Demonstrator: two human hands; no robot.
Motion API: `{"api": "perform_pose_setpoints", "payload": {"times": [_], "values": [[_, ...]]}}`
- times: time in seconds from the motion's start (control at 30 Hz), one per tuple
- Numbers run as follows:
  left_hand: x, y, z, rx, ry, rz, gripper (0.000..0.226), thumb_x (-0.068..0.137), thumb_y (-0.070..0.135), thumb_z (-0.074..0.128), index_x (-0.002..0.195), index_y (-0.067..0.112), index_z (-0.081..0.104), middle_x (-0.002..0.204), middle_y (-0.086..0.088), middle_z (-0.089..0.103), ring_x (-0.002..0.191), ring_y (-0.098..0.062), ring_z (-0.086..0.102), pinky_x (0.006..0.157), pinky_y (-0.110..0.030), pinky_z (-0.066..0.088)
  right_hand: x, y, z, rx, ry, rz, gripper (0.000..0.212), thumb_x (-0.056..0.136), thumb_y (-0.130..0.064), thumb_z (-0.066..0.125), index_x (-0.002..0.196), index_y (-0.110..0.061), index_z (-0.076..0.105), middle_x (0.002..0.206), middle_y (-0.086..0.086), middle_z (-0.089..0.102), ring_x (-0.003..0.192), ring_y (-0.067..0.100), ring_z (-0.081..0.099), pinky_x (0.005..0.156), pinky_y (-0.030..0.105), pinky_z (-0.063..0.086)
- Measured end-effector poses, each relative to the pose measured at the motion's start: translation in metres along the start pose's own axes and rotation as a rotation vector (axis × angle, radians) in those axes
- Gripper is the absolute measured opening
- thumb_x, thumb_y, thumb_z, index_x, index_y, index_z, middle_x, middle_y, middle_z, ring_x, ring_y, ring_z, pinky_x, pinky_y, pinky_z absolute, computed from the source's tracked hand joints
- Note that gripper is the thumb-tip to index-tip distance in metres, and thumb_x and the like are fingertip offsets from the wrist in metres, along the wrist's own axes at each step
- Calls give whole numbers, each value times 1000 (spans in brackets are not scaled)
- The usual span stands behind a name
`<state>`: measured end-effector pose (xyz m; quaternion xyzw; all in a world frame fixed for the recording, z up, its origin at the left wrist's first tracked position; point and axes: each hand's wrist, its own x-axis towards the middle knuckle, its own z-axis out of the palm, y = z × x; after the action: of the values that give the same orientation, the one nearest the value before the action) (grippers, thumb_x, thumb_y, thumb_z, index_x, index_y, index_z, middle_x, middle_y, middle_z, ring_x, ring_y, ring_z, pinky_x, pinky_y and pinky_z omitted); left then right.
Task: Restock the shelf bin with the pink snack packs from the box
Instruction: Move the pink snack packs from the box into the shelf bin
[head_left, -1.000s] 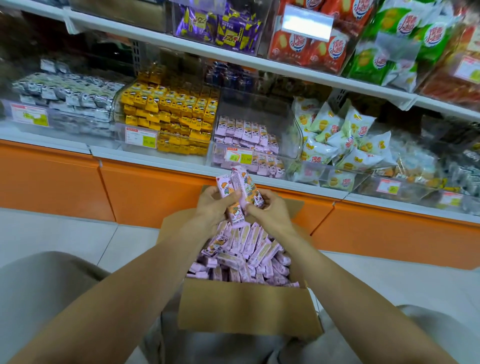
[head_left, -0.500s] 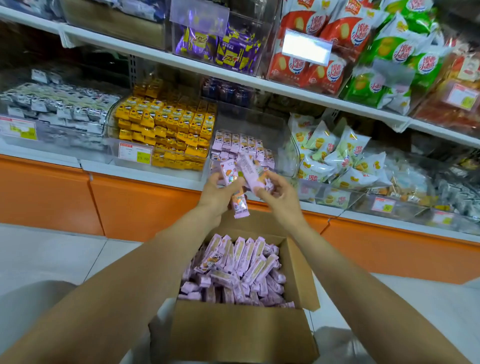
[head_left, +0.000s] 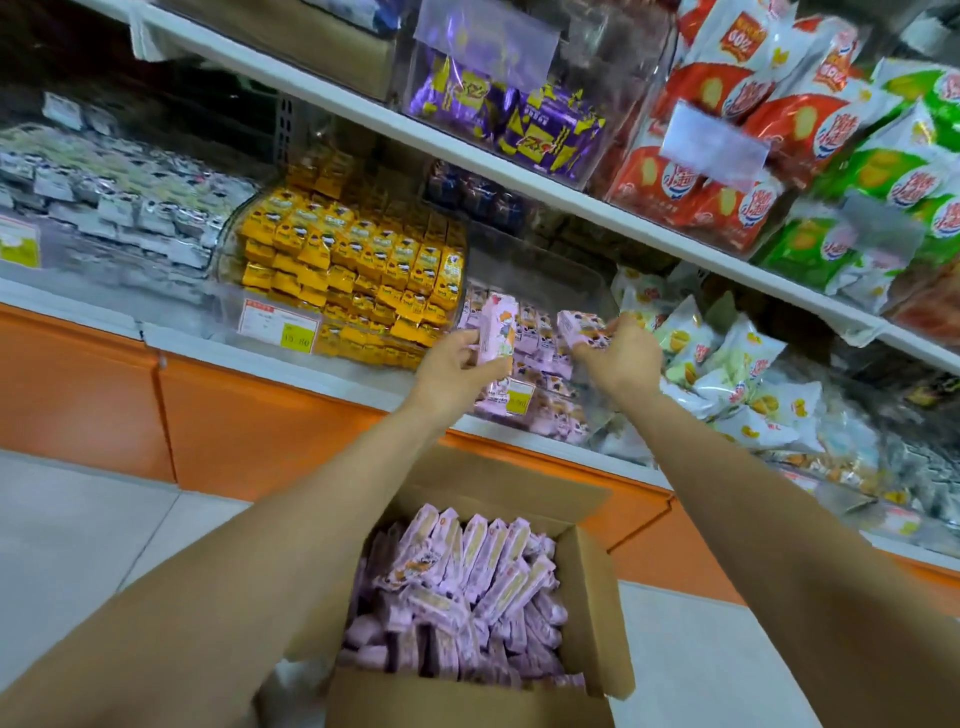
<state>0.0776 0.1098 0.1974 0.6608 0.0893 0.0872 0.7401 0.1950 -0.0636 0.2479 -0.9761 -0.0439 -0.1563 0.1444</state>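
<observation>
Both hands reach the clear shelf bin (head_left: 571, 283) at the shelf's front edge. The left hand (head_left: 457, 364) curls its fingers round an upright pink snack pack (head_left: 496, 332). The right hand (head_left: 621, 353) pinches a second pack (head_left: 579, 326), just before the bin's opening. The box (head_left: 467, 701) below is nearly full.

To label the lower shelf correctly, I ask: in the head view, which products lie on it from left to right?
silver packs → yellow packs → pink snack packs → white and green bags
</observation>
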Motion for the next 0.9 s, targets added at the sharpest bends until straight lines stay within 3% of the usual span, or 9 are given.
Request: {"api": "perform_pose_setpoints", "payload": {"times": [0.07, 0.1, 0.2, 0.33, 0.4, 0.5, 0.63, 0.8, 0.9], "values": [[4, -9, -3, 34, 43, 62, 55, 83, 32, 75, 130, 10, 55, 114, -16, 66, 100, -37, 63, 73, -33, 53, 11, -4, 9, -93, 9, 5, 51, 80, -43, 70, 106, -2, 54, 98, 18, 64, 91, 35, 60, 68, 38, 47], [6, -12, -5, 43, 51, 76, 57, 81, 33, 76, 128, 9, 56, 112, -20, 67, 103, -41, 61, 78, -40, 54, 15, -5, 15, -131, -4, 19, 52, 81, -43, 70, 108, -2, 53, 101, 19, 63, 94, 36, 60, 70, 38, 47], [12, -20, -10, 52, 76, 144, 46, 83, 32, 74, 119, 9, 58, 90, -24, 70, 84, -37, 68, 80, -48, 56, 25, -3, 35, -243, -72, 30, 56, 82, -40, 70, 119, -4, 47, 118, 24, 53, 101, 41, 58, 77, 40, 47], [26, -34, -13, 67, 99, 174, 63, 81, 41, 74, 130, 6, 54, 80, -17, 70, 79, -29, 68, 79, -48, 55, 39, -5, 56, -386, -135, 9, 55, 86, -36, 65, 131, -11, 45, 128, 24, 46, 109, 41, 55, 88, 40, 49], [30, -38, -14, 44, 84, 176, 66, 77, 48, 74, 127, 8, 57, 80, -12, 71, 70, -21, 67, 75, -46, 57, 48, -5, 65, -443, -146, 4, 51, 87, -32, 64, 131, -11, 48, 128, 24, 46, 114, 39, 53, 90, 40, 49], [34, -41, -15, -10, 48, 181, 45, 80, 35, 76, 114, 9, 65, 61, 2, 66, 52, -6, 55, 57, -29, 49, 58, -6, 79, -441, -161, 23, 47, 85, -30, 66, 126, -11, 52, 129, 23, 43, 113, 38, 53, 90, 41, 48], [35, -43, -16, -52, 20, 178, 37, 82, 28, 76, 111, 7, 63, 49, 15, 60, 49, 3, 54, 58, -16, 43, 69, -4, 92, -397, -167, 51, 41, 89, -33, 62, 122, -9, 60, 127, 22, 49, 113, 35, 54, 94, 39, 47], [32, -42, -16, -74, -4, 212, 37, 84, 24, 74, 115, 12, 59, 60, 5, 62, 50, 5, 56, 58, -9, 41, 73, 3, 97, -345, -219, 59, 55, 87, -43, 62, 130, -10, 52, 131, 21, 49, 110, 36, 56, 91, 39, 48], [31, -44, -16, -86, 18, 213, 49, 84, 26, 74, 125, 6, 57, 52, 8, 60, 52, 4, 56, 60, -12, 43, 69, 4, 93, -342, -231, 41, 60, 83, -25, 71, 133, -4, 43, 130, 23, 48, 115, 38, 53, 90, 39, 47]]}}
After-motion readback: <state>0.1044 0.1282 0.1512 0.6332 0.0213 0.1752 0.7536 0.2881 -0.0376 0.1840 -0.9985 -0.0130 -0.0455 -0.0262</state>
